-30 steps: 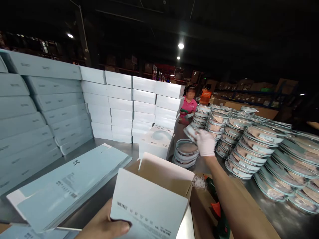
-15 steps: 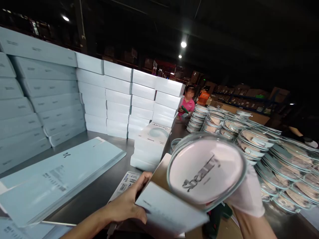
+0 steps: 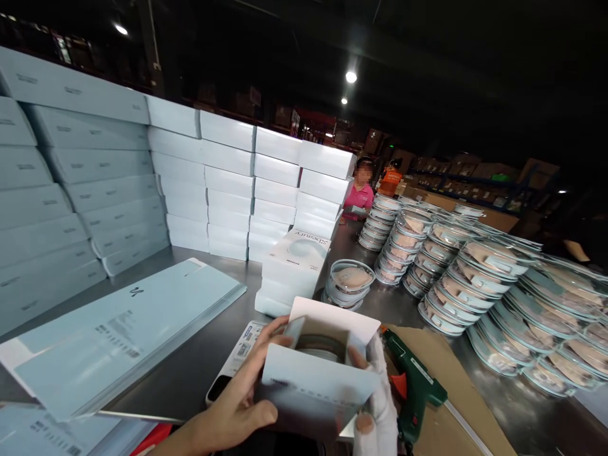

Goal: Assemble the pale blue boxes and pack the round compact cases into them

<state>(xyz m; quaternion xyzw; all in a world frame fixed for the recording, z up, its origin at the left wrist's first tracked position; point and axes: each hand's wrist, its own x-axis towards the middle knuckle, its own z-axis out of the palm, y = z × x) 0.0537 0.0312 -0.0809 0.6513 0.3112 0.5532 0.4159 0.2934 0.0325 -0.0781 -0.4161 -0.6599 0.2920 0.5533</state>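
My left hand (image 3: 237, 411) and gloved right hand (image 3: 377, 405) both kept a closed grip on the open box (image 3: 316, 386); the glue gun (image 3: 413, 386) lay just beside it on the counter (image 3: 199, 367).

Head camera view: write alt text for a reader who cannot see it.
Two hands, the bare left hand and gloved right hand, hold an open pale blue box with a round container inside, above a metal table. A green glue gun lies at right.

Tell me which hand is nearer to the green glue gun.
Right. The gloved right hand, holding the open box on its right side, sits just left of the green glue gun. The bare left hand grips the box's far side, with the box between it and the gun.
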